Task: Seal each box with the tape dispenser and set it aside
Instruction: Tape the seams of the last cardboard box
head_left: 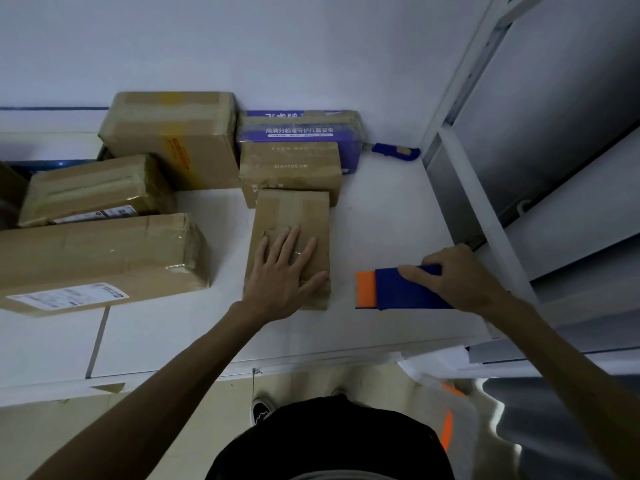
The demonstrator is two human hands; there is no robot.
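Observation:
A small brown cardboard box (294, 216) lies on the white table (388, 220) in front of me. My left hand (284, 268) rests flat on its near half with the fingers spread. To the right of the box, my right hand (460, 275) grips a blue tape dispenser (405, 289) with an orange front end, held just above or on the table. The dispenser's orange end points left toward the box, with a gap between them.
Several taped cardboard boxes are stacked at the left and back: a long one (97, 261), one behind it (93, 188), a tall one (173, 133), a small one (291, 168) and a purple printed box (301, 129). A blue-handled tool (394, 150) lies by the wall. Metal shelving (502, 202) stands to the right.

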